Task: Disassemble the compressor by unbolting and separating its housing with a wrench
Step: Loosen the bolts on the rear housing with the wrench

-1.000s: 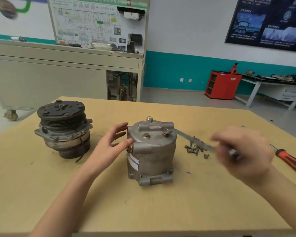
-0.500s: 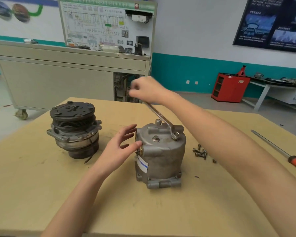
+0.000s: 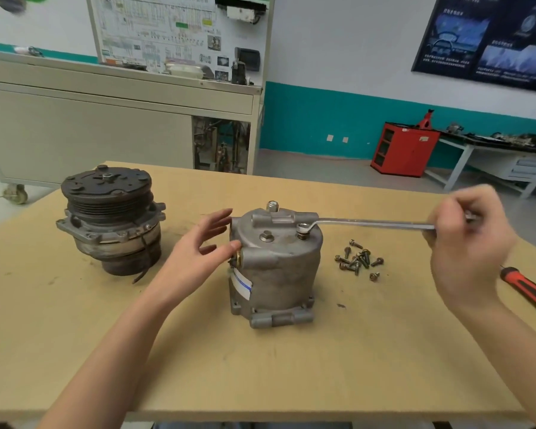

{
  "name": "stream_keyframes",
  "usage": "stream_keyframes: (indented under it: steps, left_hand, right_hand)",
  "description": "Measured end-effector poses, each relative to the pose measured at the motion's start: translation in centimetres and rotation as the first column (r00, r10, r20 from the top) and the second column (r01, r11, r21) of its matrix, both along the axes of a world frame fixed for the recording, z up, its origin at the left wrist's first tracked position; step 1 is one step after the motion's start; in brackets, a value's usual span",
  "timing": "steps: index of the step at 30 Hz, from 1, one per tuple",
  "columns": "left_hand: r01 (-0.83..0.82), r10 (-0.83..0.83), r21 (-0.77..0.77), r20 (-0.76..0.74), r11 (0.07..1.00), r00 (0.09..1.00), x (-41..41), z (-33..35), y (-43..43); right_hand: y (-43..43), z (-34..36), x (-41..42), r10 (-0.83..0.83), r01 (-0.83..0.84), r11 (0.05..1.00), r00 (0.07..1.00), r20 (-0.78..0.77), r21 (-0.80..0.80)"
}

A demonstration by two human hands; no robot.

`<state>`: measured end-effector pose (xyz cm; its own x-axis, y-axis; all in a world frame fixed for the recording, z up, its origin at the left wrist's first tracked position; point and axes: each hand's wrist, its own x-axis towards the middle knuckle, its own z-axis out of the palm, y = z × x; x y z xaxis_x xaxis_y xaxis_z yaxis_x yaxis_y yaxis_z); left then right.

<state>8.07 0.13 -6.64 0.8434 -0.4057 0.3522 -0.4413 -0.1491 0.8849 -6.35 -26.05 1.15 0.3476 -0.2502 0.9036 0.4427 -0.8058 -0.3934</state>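
While the right hand closes its grip round the wrench, the ring end sits on a top bolt.
The housing stands in the middle of the table; the left hand, grip wide, touches its left side.

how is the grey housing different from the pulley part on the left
The pulley part is dark on top, with a grooved belt wheel; the grey housing is pale, smooth-sided, with a white label. The left hand touches the housing and the right hand holds a wrench on one top bolt; the pulley part is untouched. Both stand upright on the table.
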Motion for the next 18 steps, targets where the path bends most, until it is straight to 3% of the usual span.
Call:
stream_keyframes:
  steps: [2,4,7,9,10,11,13,16,17,18]
  left_hand:
    - [-0.003,0.003,0.002,-0.004,1.000,1.000,0.0,0.0,-0.1]
    - [-0.006,0.006,0.003,-0.001,1.000,1.000,0.1,-0.1,0.1]
    - [-0.015,0.015,0.002,0.000,1.000,1.000,-0.1,0.1,0.1]
    - [-0.012,0.012,-0.007,-0.008,1.000,1.000,0.0,0.0,0.1]
    - [-0.009,0.009,-0.014,-0.014,1.000,1.000,0.0,0.0,0.1]
    - [-0.007,0.007,-0.017,-0.020,1.000,1.000,-0.1,0.0,0.1]
    - [-0.015,0.014,-0.029,-0.028,0.999,1.000,-0.1,-0.1,0.0]
    - [-0.067,0.064,-0.039,-0.055,0.997,0.996,-0.2,-0.2,-0.1]
    - [-0.075,0.073,-0.038,-0.062,0.996,0.995,-0.3,-0.3,-0.2]
    - [-0.066,0.064,-0.040,-0.064,0.997,0.996,-0.2,-0.3,-0.1]
  right_hand:
    - [-1.3,0.2,3.5,0.058,0.002,0.928,0.987,-0.149,0.373]
    - [-2.0,1.7,8.4,0.113,0.095,0.861,0.922,-0.370,0.500]
    - [0.0,4.8,15.6,0.159,0.104,0.945,0.683,-0.713,0.310]
    - [4.0,6.7,18.6,0.046,-0.085,0.996,0.547,-0.836,0.000]
    - [6.7,7.5,19.4,-0.044,-0.204,0.962,0.537,-0.842,-0.181]
    - [9.6,8.0,19.6,-0.121,-0.315,0.882,0.568,-0.814,-0.350]
    - [15.1,7.8,18.2,-0.238,-0.448,0.611,0.682,-0.691,-0.653]
    - [19.1,4.9,11.8,-0.229,-0.310,0.152,0.913,-0.339,-0.939]
    - [18.6,4.2,9.0,-0.167,-0.250,0.091,0.950,-0.262,-0.964]
    - [17.2,3.6,6.9,-0.042,-0.198,0.119,0.978,-0.204,-0.973]
